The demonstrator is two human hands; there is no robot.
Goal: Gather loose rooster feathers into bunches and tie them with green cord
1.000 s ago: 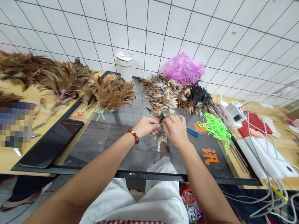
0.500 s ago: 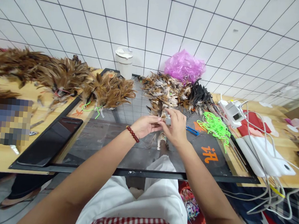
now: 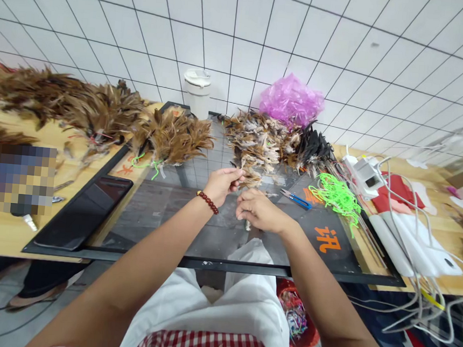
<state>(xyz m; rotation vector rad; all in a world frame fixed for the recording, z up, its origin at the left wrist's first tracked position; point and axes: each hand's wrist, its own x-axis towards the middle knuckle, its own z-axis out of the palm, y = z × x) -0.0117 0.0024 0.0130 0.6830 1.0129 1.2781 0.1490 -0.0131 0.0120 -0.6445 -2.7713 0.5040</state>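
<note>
My left hand (image 3: 222, 187), with a beaded bracelet (image 3: 208, 201) at its wrist, pinches thumb and finger together over the dark board (image 3: 163, 211). From its fingertips a small brown feather tuft (image 3: 251, 181) points to the right. Just below and to the right, my right hand (image 3: 261, 211) is closed with its fingers curled. Whether something thin is in those fingers I cannot make out. Blue-handled snips (image 3: 296, 199) lie to the right of this hand. Behind both hands is a heap of mixed brown and white feathers (image 3: 254, 140).
Brown feather bundles (image 3: 173, 136) lie at the back left, a white lidded cup (image 3: 198, 92) behind them. A pink plastic bag (image 3: 290, 100), black feathers (image 3: 315, 148) and green cord (image 3: 337, 196) are at the right. White cables (image 3: 410, 211) tangle further right; a black phone (image 3: 86, 212) rests left.
My hands have parted. The left has drawn slightly up with the feather tuft, while the right has moved down and curled its fingers. The snips now show fully.
</note>
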